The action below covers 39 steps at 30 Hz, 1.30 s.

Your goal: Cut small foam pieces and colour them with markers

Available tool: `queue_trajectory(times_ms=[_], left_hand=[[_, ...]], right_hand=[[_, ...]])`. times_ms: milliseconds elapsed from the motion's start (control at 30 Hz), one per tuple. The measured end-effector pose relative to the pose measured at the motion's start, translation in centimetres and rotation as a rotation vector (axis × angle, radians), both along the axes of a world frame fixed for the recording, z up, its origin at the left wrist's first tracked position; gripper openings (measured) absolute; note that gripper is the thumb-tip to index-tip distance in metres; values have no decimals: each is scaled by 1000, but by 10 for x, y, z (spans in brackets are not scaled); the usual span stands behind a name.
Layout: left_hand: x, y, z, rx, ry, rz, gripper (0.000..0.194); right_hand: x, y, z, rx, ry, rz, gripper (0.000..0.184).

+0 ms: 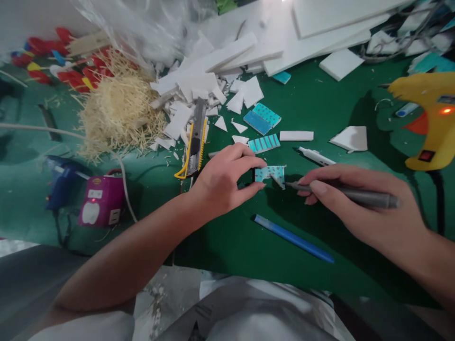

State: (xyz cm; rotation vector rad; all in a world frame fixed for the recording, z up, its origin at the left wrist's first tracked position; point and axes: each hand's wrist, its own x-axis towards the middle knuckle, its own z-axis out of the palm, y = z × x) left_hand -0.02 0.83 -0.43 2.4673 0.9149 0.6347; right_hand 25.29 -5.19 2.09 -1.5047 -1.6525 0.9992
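Observation:
My left hand (pixel 222 180) pinches the left edge of a small turquoise foam board piece (pixel 265 174) with dark dots and a notch in its lower side. In my right hand (pixel 377 222) is a grey marker pen (pixel 369 197), its tip at the right end of that piece. A blue pen cap or barrel (pixel 295 239) lies on the table nearer to me. Beyond my hands are a striped turquoise piece (pixel 265 143), a white strip (pixel 296 136), blue and turquoise dotted pieces (pixel 262 118) and a white pen (pixel 316 156).
A yellow box cutter (pixel 195 142) lies left of my hands, beside white foam scraps (pixel 179 121) and straw (pixel 119 106). A yellow glue gun (pixel 423 118) with its light on stands right. Far left are a purple power adapter (pixel 101 201) and a blue glue gun (pixel 64 177).

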Motion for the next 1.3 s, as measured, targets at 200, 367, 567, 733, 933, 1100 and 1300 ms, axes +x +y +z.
queue_trajectory(times_ms=[200, 367, 567, 733, 933, 1100, 1300], left_hand=[[-1, -1, 2, -13, 3, 6, 25], [-1, -1, 1, -6, 14, 5, 25], [0, -3, 5, 8, 32, 7, 28], [-12, -9, 29, 88, 190, 51, 14], [-24, -21, 39, 161, 462, 128, 15], [-15, -21, 31, 163, 483, 58, 8], [-14, -19, 28, 150, 395, -22, 13]], right_hand=[[-2, 3, 1, 25, 17, 20, 9], [-1, 1, 3, 3, 30, -1, 10], [-1, 1, 7, -5, 56, -47, 11], [1, -1, 9, 47, 59, -57, 7], [2, -2, 9, 75, 33, -32, 9], [2, -2, 3, 144, -5, 30, 10], [3, 4, 10, 174, -44, 167, 11]])
